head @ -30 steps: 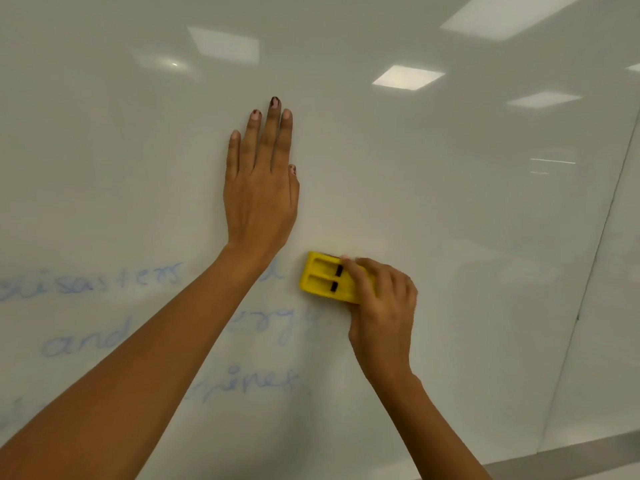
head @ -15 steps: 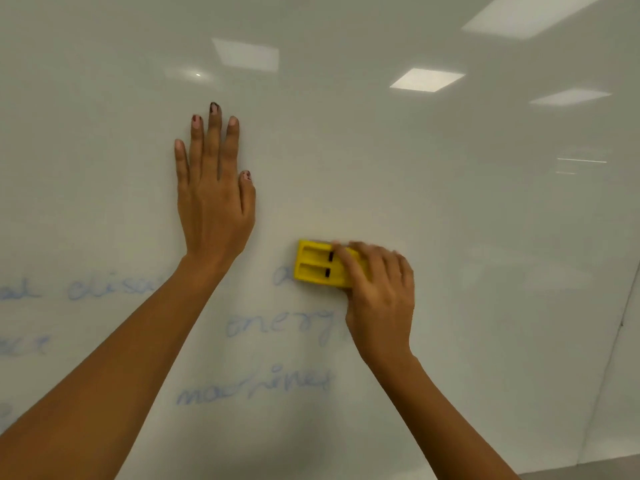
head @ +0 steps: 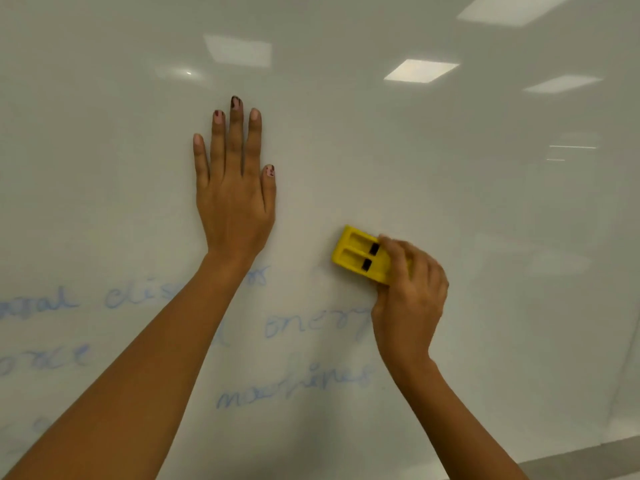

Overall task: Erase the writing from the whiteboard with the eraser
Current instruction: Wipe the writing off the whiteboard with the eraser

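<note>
right hand [head: 410, 299] grips the eraser [head: 360, 258], flat on the whiteboard [head: 450, 168] just above the writing [head: 311, 323]. left hand [head: 235, 202] sits left of the eraser, fingers [head: 235, 140] straight, pressing. I'd press firm and sweep down in overlapping passes.

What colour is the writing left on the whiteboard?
Light blue handwritten writing, faint on the glossy white whiteboard; seen in the head view.
</note>
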